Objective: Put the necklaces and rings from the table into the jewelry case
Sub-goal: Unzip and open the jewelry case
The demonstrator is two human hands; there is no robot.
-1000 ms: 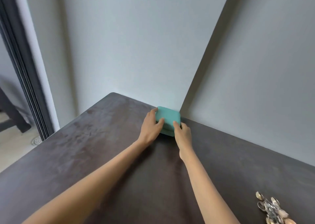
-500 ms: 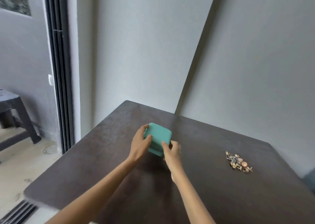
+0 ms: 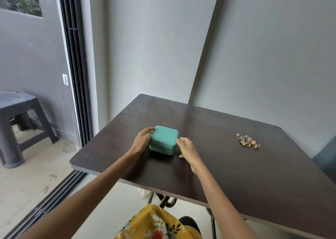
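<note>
While both arms reach forward over the near edge of the tabletop, the parts read as follows.

Left hand (image 3: 141,142): curled against the left side of the jewelry case (image 3: 164,139); fingertips touch its upper left edge, the thumb lies low along its left wall; grasping the case from that side.

Right hand (image 3: 188,150): set just beside the right side of the case; the fingertips (image 3: 179,140) reach its upper right edge, though actual contact cannot be told; fingers loosely bent, nothing enclosed in the palm, so whether it grips is not settled.

Jewelry case: teal, square with rounded corners, lid shut, a seam running round the middle of its wall; it stands flat on the tabletop, toward the left edge and about midway between the near and far edges.

Necklaces and rings (image 3: 248,141): one small tangled heap of gold and pinkish pieces, lying toward the right edge of the tabletop, well apart from the case and from both hands; single pieces too small to tell apart.

Tabletop (image 3: 227,166): dark brown, its far corner set against grey walls.

Stool (image 3: 17,115): dark, on the floor beyond the sliding-door track, left of the tabletop.

Garment (image 3: 158,224): yellow floral cloth at the lower edge of the view, below the near edge of the tabletop.
</note>
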